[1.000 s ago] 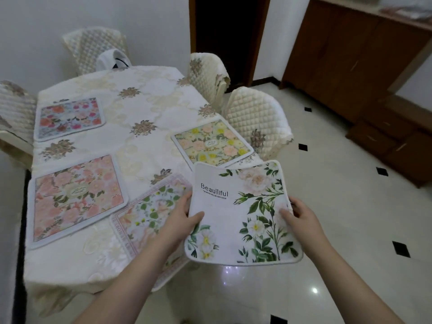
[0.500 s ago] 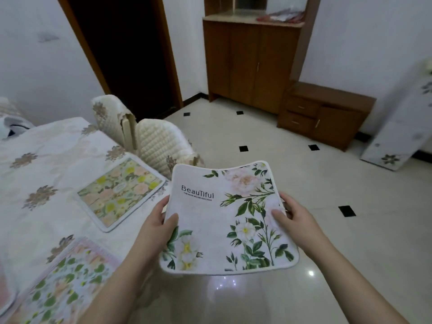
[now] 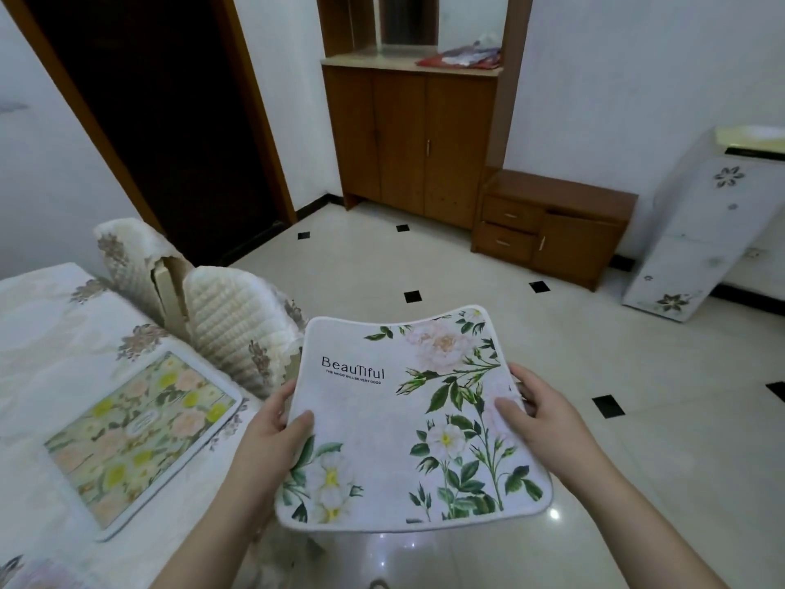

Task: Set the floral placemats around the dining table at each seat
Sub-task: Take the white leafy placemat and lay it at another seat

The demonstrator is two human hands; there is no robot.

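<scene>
A: Start at the left. What's on the desk (image 3: 51, 333)?

B: One placemat with yellow and peach flowers (image 3: 140, 431) lies flat near the desk's right edge. A sliver of a second laid mat (image 3: 25, 576) peeks in at the bottom-left corner. So two laid mats in view, one only partly. Just beyond the desk edge stand two quilted chairs (image 3: 229, 325), side by side.

A: And the hands?

B: The left hand (image 3: 272, 435) has its grip on the left edge of the white rose placemat (image 3: 403, 423), thumb on top, fingers curled beneath. The right hand (image 3: 539, 414) holds the right edge the same way. That mat is in the air over the floor, just right of the desk, sagging a little between the two grips. It is the only mat being carried.

A: Which step is this, then?

B: I'd judge it the carry to the next seat. The view faces the wooden cabinet (image 3: 416, 138) and low drawer unit (image 3: 552, 231), away from the desk, so the next move likely calls for turning towards an unset seat, then lowering the mat flat and square to the edge.
</scene>
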